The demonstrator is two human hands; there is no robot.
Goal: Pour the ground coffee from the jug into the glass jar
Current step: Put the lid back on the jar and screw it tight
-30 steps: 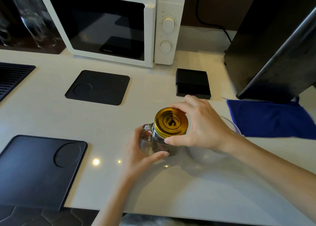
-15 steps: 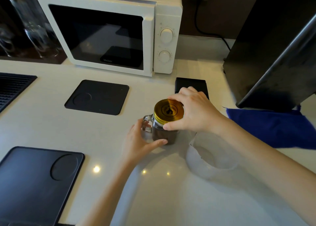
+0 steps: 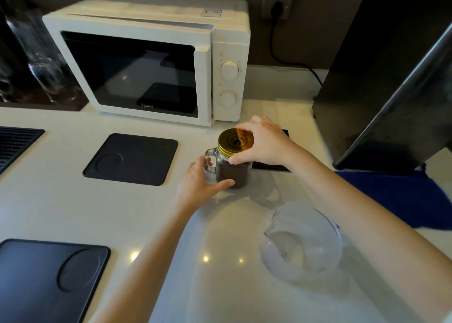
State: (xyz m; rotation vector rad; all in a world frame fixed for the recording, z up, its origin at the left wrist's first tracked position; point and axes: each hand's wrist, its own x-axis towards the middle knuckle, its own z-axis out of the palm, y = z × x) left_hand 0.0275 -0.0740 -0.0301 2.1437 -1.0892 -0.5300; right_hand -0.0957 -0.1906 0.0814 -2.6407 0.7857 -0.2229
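Steadying the glass jar (image 3: 232, 169) on the pale counter (image 3: 61, 200), the person's left hand (image 3: 199, 182) curls around the jar's lower wall, thumb pressed to the base and fingers tucked by the clear handle on that side. Directly above that grip sits the gold lid (image 3: 234, 142), and the right hand (image 3: 263, 144) closes on its rim from the far side, thumb at the near edge and fingers across the top. Whether the lid is being tightened or loosened cannot be told. Inside the jar, dark ground coffee (image 3: 231, 175) fills the body to roughly the shoulder, with clear glass showing just under the lid. Further right and nearer the person than both grips, beneath the right forearm, the clear jug (image 3: 303, 243) stands on the counter, spout toward the left, and appears empty apart from a faint film. Judged from this, the pour looks done: the coffee is in the jar, the jug is set down, and only sealing the lid seems left.
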